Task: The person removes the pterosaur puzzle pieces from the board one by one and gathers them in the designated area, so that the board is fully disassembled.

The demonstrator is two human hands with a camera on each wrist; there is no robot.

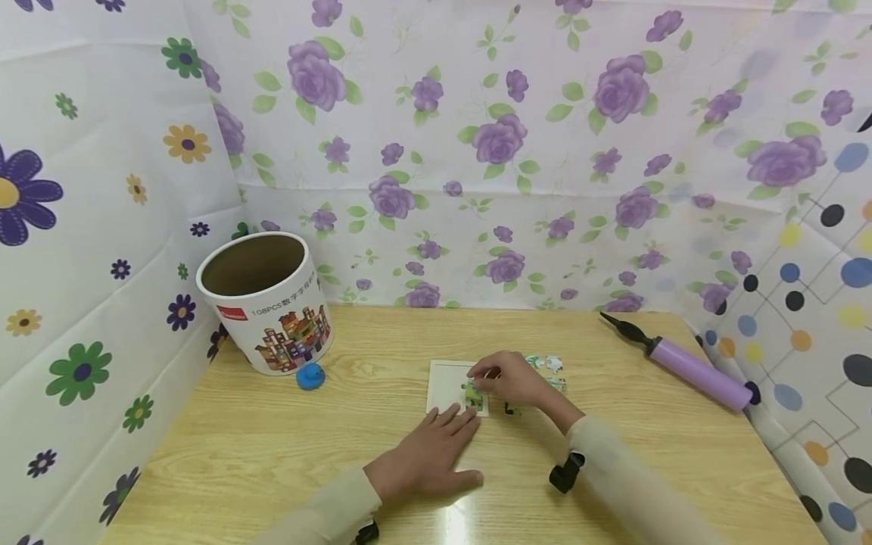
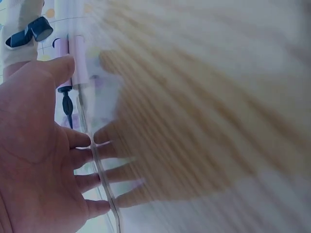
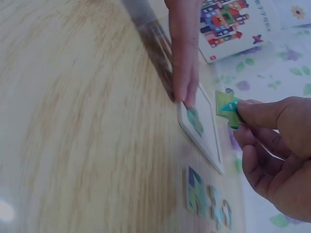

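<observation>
A white puzzle board (image 1: 446,382) lies flat in the middle of the wooden table (image 1: 272,439). My right hand (image 1: 482,375) hovers over its right edge and pinches a green puzzle piece (image 3: 226,107) between thumb and fingers. A green piece (image 3: 194,120) sits in the board's (image 3: 206,138) near corner. My left hand (image 1: 436,450) lies flat on the table, its straight fingertips (image 3: 184,92) touching the board's front edge. In the left wrist view the left hand (image 2: 39,155) shows palm and spread fingers pressed down.
Several loose puzzle pieces (image 1: 550,365) lie just right of the board, also in the right wrist view (image 3: 206,199). An open cylindrical puzzle box (image 1: 269,303) and a blue cap (image 1: 309,376) stand at the left. A purple hand pump (image 1: 691,371) lies at the right. Flowered sheets wall the table.
</observation>
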